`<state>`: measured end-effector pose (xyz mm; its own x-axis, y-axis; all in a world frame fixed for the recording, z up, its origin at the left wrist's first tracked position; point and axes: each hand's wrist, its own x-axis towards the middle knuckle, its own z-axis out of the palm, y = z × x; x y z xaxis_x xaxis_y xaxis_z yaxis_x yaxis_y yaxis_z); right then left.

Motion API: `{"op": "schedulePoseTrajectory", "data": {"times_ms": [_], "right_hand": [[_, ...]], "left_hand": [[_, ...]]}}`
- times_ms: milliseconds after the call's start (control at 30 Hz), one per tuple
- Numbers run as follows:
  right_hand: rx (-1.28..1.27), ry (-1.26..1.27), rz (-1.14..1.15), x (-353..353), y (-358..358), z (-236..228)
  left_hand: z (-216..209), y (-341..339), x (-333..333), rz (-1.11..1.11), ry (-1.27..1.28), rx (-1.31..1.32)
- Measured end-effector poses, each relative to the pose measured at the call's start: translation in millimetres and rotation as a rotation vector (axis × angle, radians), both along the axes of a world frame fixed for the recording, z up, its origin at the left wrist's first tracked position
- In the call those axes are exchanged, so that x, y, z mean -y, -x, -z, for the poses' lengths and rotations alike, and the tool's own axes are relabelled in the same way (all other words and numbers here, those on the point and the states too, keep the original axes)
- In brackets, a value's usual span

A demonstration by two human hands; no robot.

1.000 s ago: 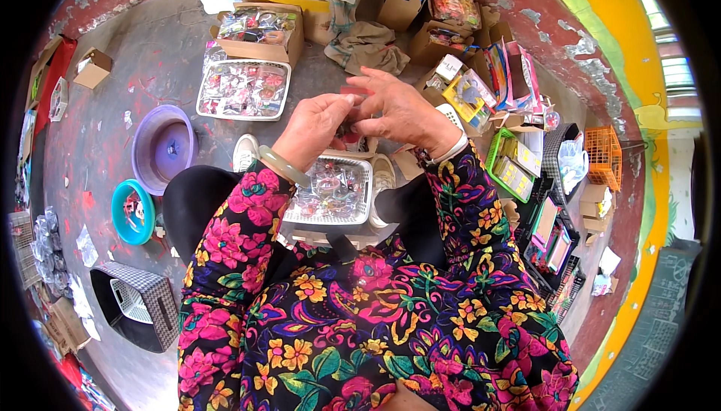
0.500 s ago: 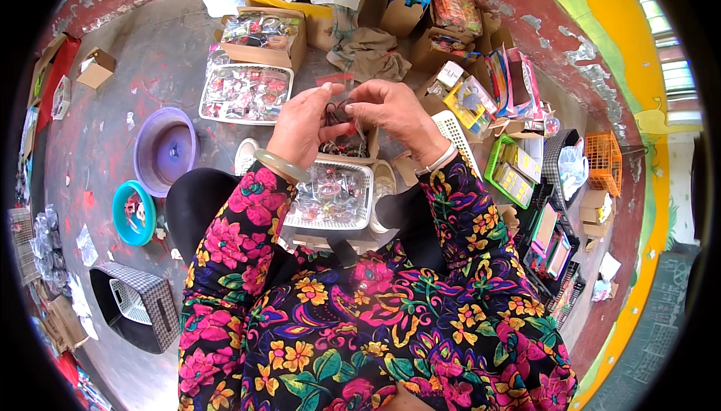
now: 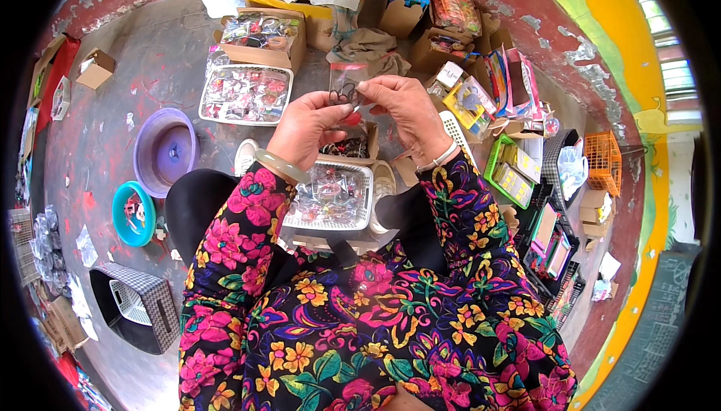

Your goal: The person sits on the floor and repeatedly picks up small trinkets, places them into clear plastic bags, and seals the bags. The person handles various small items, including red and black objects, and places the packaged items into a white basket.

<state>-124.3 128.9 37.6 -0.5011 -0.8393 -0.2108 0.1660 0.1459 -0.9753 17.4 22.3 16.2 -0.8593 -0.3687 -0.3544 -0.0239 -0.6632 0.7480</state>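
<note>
My left hand (image 3: 304, 127) and my right hand (image 3: 407, 112) meet in front of me over a small clear plastic bag (image 3: 347, 75) with a red strip across its top. Dark loops, which look like hair ties (image 3: 342, 97), show at the bag, between my fingertips; whether they are fully inside I cannot tell. Thumb and fingers of each hand pinch the bag from its two sides. Something red hangs just under the left fingertips. Below the hands is a small cardboard box with dark bands (image 3: 351, 147), and closer to me a white basket (image 3: 366, 219) of filled clear packets.
Another white basket (image 3: 204, 103) of packets stands ahead on the left, before a cardboard box (image 3: 259, 56). A purple basin (image 3: 143, 144) and a turquoise basin (image 3: 118, 219) sit on the floor to the left. On the right are a green tray (image 3: 492, 174) and an orange crate (image 3: 604, 163).
The bag now stands more upright and in fuller view above my fingers. My left hand has dropped slightly, and the right fingers have shifted to the bag's right edge.
</note>
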Motion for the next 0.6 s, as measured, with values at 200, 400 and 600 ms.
{"op": "schedulePoseTrajectory", "data": {"times_ms": [200,400,600], "right_hand": [[-0.053,-0.061,-0.062,1.6,-0.7,-1.7],[-0.113,-0.110,-0.179,2.4,-7.5,-2.8],[0.055,-0.081,-0.164,4.1,-4.7,2.3]], "left_hand": [[1.2,-1.5,2.1,-0.038,-0.001,0.023],[5.2,-2.0,4.4,-0.102,0.012,0.012],[7.6,-2.2,4.0,-0.141,0.050,-0.056]]}}
